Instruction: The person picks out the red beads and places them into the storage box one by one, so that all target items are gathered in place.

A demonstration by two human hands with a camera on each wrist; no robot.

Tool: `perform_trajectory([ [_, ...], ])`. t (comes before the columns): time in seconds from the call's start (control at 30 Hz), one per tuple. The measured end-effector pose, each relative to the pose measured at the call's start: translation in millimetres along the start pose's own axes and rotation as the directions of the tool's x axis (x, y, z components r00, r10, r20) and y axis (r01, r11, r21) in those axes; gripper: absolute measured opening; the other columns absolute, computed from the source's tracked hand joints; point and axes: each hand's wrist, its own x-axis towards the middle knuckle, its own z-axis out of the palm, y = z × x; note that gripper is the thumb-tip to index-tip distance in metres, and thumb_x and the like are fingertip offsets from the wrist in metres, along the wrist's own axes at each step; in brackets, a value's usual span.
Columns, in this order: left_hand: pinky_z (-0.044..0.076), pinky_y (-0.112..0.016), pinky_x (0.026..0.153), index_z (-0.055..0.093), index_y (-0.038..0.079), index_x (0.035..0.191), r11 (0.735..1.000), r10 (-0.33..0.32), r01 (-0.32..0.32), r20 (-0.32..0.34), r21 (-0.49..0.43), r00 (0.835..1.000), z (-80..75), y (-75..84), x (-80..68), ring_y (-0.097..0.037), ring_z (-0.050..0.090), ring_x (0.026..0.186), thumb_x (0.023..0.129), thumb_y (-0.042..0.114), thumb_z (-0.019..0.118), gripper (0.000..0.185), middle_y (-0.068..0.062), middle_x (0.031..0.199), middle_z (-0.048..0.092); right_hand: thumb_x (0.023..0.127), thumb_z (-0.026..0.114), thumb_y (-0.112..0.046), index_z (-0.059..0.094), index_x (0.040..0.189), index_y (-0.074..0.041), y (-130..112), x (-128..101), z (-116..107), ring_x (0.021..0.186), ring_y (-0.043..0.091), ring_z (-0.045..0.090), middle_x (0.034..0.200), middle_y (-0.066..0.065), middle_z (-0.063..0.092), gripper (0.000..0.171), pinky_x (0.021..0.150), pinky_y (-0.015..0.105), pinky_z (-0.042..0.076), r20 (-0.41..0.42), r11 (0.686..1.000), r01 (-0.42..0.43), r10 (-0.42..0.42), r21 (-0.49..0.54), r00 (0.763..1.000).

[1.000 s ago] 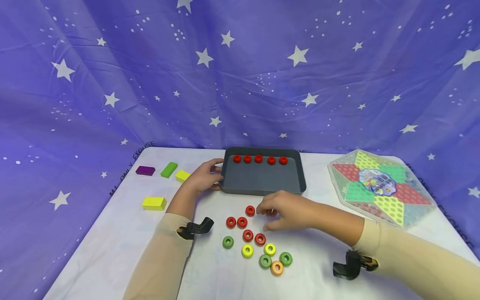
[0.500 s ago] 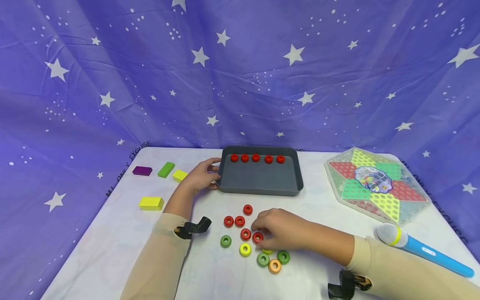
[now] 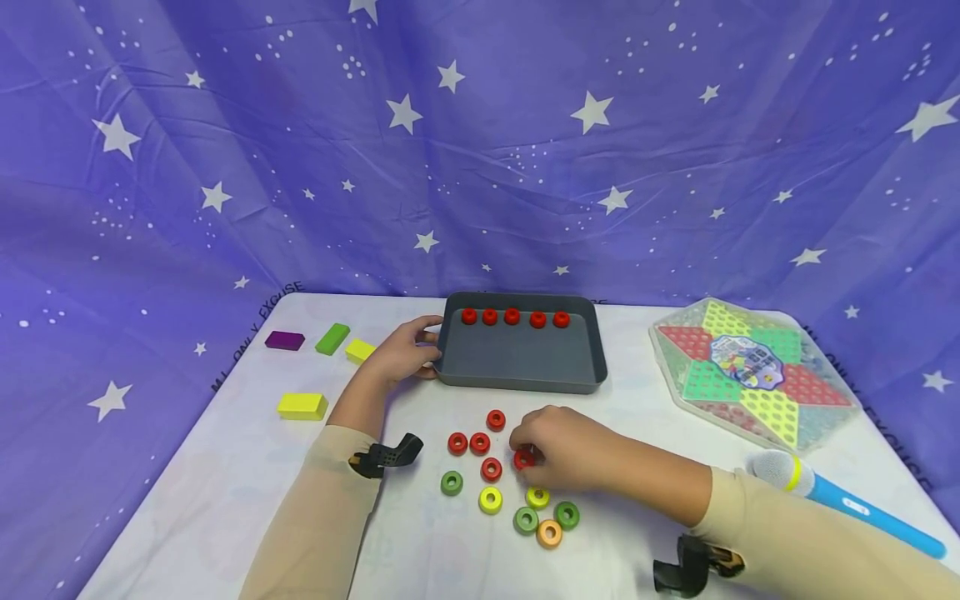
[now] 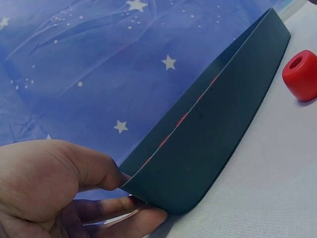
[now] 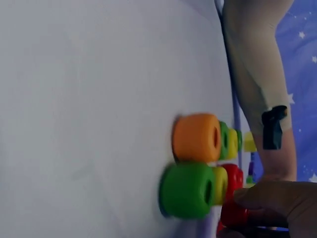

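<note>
Right hand [image 3: 558, 454] now pinches a red ring [image 3: 522, 458] and has it raised just off the bench [image 3: 225, 500]; half a second ago it was only reaching onto that ring lying beside the others. So a pick is under way. Left hand [image 3: 401, 354] keeps gripping the gray tray [image 3: 525, 379] corner, unchanged. Five red rings [image 3: 513, 317] line the tray's far wall.

A purple rectangular block [image 3: 285, 340], a green rectangular block [image 3: 333, 338] and two yellow rectangular blocks [image 3: 302, 406] are seen on the white table [image 3: 225, 467]. A hexagonal multicoloured plastic game board [image 3: 750, 372] is laid at the far right, with a blue-handled microphone [image 3: 840, 502] nearer. A star-printed purple cloth [image 3: 225, 150] is hung behind.
</note>
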Motion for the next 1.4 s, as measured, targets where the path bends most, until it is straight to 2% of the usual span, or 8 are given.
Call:
perform_trajectory([
  [0.2, 0.063, -0.038, 0.073, 0.037, 0.013, 0.157, 1.000, 0.006, -0.006, 0.003, 0.001, 1.000, 1.1, 1.1, 1.0, -0.034, 0.067, 0.104, 0.093, -0.002, 0.057, 0.068, -0.022, 0.137, 0.055, 0.082, 0.077, -0.013, 0.078, 0.102, -0.013, 8.9, -0.4, -23.7, 0.076, 0.007, 0.059, 0.089, -0.009, 0.068, 0.020, 0.069, 0.021, 0.053, -0.052, 1.000, 0.008, -0.008, -0.011, 0.999],
  [0.33, 0.063, -0.038, 0.074, 0.036, 0.013, 0.157, 1.000, 0.006, -0.006, 0.001, 0.007, 1.000, 1.3, 1.6, -1.0, -0.034, 0.067, 0.105, 0.094, -0.001, 0.057, 0.068, -0.022, 0.138, 0.055, 0.082, 0.076, -0.007, 0.077, 0.104, -0.011, 18.2, 7.2, -44.2, 0.081, 0.009, 0.062, 0.096, -0.005, 0.071, 0.023, 0.073, 0.022, 0.055, -0.045, 1.000, 0.022, -0.022, -0.003, 0.999],
  [0.63, 0.063, -0.038, 0.073, 0.035, 0.012, 0.157, 1.000, 0.017, -0.016, -0.012, 0.009, 1.000, -2.5, -0.9, -4.7, -0.036, 0.067, 0.105, 0.093, -0.003, 0.055, 0.069, -0.024, 0.138, 0.054, 0.084, 0.077, -0.003, 0.077, 0.107, -0.011, 45.5, 46.4, -98.3, 0.089, 0.013, 0.067, 0.100, -0.001, 0.072, 0.024, 0.080, 0.027, 0.059, -0.021, 0.999, 0.039, -0.039, -0.003, 0.999],
  [0.8, 0.063, -0.038, 0.072, 0.036, 0.012, 0.157, 1.000, 0.020, -0.020, -0.006, 0.012, 1.000, -1.4, -1.5, -2.4, -0.034, 0.067, 0.103, 0.093, -0.003, 0.056, 0.069, -0.023, 0.136, 0.055, 0.085, 0.074, -0.003, 0.076, 0.110, -0.010, 52.7, 70.0, -117.8, 0.083, 0.015, 0.061, 0.100, 0.001, 0.071, 0.026, 0.076, 0.028, 0.057, 0.001, 0.996, 0.059, -0.059, -0.074, 0.998],
  [0.93, 0.063, -0.038, 0.071, 0.037, 0.012, 0.157, 0.999, 0.025, -0.025, -0.008, 0.020, 1.000, 0.3, -1.4, -0.1, -0.032, 0.067, 0.101, 0.093, -0.002, 0.056, 0.069, -0.022, 0.135, 0.056, 0.087, 0.072, -0.002, 0.075, 0.112, -0.009, 52.3, 88.2, -125.8, 0.080, 0.017, 0.058, 0.098, 0.003, 0.070, 0.027, 0.073, 0.029, 0.054, 0.034, 0.982, 0.115, -0.111, -0.152, 0.993],
  [1.13, 0.063, -0.038, 0.073, 0.037, 0.012, 0.157, 1.000, 0.019, -0.019, 0.001, 0.013, 1.000, 1.3, -1.3, 1.6, -0.030, 0.067, 0.101, 0.092, -0.002, 0.056, 0.069, -0.021, 0.135, 0.056, 0.089, 0.071, -0.004, 0.074, 0.116, -0.008, 50.2, 120.5, -126.9, 0.087, 0.019, 0.059, 0.104, 0.005, 0.070, 0.028, 0.078, 0.030, 0.055, 0.093, 0.960, 0.185, -0.168, -0.209, 0.981],
  [1.4, 0.063, -0.038, 0.073, 0.038, 0.014, 0.156, 1.000, 0.015, -0.015, -0.002, 0.012, 1.000, -0.1, -2.4, 0.3, -0.030, 0.069, 0.101, 0.093, -0.001, 0.058, 0.068, -0.022, 0.137, 0.056, 0.093, 0.068, -0.005, 0.072, 0.121, -0.009, 55.1, 162.0, -112.8, 0.092, 0.019, 0.059, 0.108, 0.005, 0.070, 0.029, 0.084, 0.032, 0.053, 0.158, 0.949, 0.201, -0.165, -0.243, 0.974],
])
